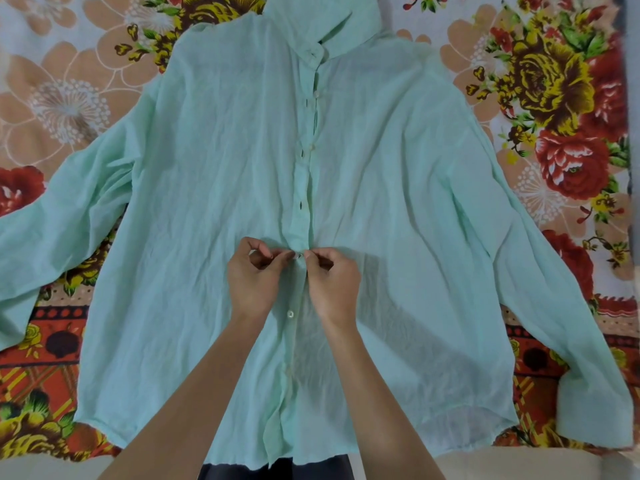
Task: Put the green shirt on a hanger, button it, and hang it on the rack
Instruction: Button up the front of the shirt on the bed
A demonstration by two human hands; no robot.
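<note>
The green shirt [214,188] lies flat, front up, sleeves spread, collar at the far end. Its placket runs down the middle, with small white buttons and dark buttonholes showing apart along the upper part. My left hand [254,275] and my right hand [332,282] meet at the placket about mid-length, fingertips pinching the two fabric edges around a button. Just below my hands one button [290,313] sits done up. A dark shape at the collar opening could be a hanger, but I cannot tell. No rack is in view.
The shirt rests on a bed sheet [561,109] printed with red, yellow and peach flowers. The sheet's near edge runs along the bottom of the view, with a pale surface [41,469] beyond it.
</note>
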